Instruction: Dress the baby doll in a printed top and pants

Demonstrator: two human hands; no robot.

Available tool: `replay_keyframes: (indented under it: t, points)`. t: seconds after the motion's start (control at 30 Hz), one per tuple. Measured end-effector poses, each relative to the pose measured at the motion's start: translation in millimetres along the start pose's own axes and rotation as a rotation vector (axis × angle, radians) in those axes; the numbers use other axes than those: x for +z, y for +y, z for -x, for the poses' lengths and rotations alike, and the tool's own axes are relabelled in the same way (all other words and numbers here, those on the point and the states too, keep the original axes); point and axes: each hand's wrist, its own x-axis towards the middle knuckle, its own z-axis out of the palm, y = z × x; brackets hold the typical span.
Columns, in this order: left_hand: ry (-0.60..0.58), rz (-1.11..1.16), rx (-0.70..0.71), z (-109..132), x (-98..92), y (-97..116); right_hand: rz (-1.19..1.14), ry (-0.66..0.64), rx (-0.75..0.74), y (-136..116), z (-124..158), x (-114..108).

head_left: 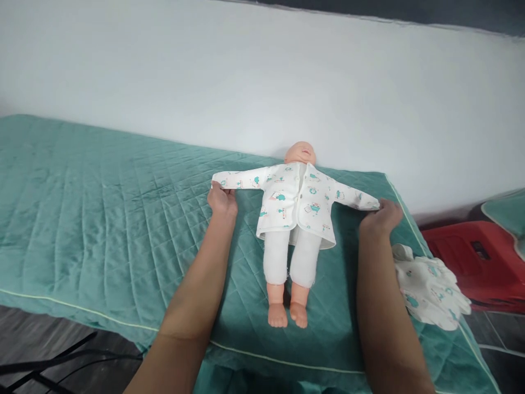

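Observation:
A baby doll (299,307) lies on its back, head toward the wall and bare feet toward me. It wears a white baby jacket (287,205) with green prints, closed down the front, over white cloth legs. My left hand (222,198) pinches the cuff of the sleeve on the left of the view. The other sleeve's cuff is gripped by my right hand (382,216). Both sleeves are stretched out sideways, and the doll's hands are hidden. Close to my right forearm lies a crumpled white printed baby garment (430,287).
A green quilted cover (102,219) spreads over the bed, which stands against a white wall (246,76). Beyond the bed's right edge is a red plastic stool or chair (471,251). Black metal legs (49,364) stand on the floor at lower left.

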Motion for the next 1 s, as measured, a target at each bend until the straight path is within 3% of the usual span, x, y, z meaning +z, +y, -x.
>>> replay_keyframes:
  t: [0.07,0.1,0.17,0.33,0.47,0.57,0.63,0.87,1.0]
  points:
    - [0.017,-0.021,0.040,-0.5,0.4,-0.4,0.041,0.106,-0.189,-8.3,17.9,10.2]
    - [0.017,-0.041,0.057,-0.9,0.2,-0.7,0.056,0.081,-0.260,-12.4,28.8,18.2]
    - [0.004,-0.092,0.091,-1.7,-1.0,-1.3,0.144,-0.118,-0.331,-19.4,51.3,38.1]
    - [0.018,-0.203,0.275,1.7,-5.2,0.4,0.604,-0.573,-0.321,-29.9,87.6,96.1]
    - [-0.051,-0.344,0.545,16.1,-6.1,-0.1,0.954,-0.713,-0.316,-33.2,88.4,136.5]
    - [-0.212,-0.494,0.729,30.1,-6.1,-5.2,1.148,-0.702,-0.302,-31.7,81.6,158.8]
    - [-0.344,-0.558,0.754,37.7,-5.9,-9.6,1.251,-0.711,-0.317,-30.4,76.7,169.2]
    - [-1.004,-0.871,0.579,57.5,-1.4,-19.7,1.530,-0.987,-0.464,-42.6,74.5,186.1]
    - [-1.251,-0.945,0.585,65.3,-0.4,-21.1,1.505,-1.003,-0.577,-46.1,84.5,186.7]
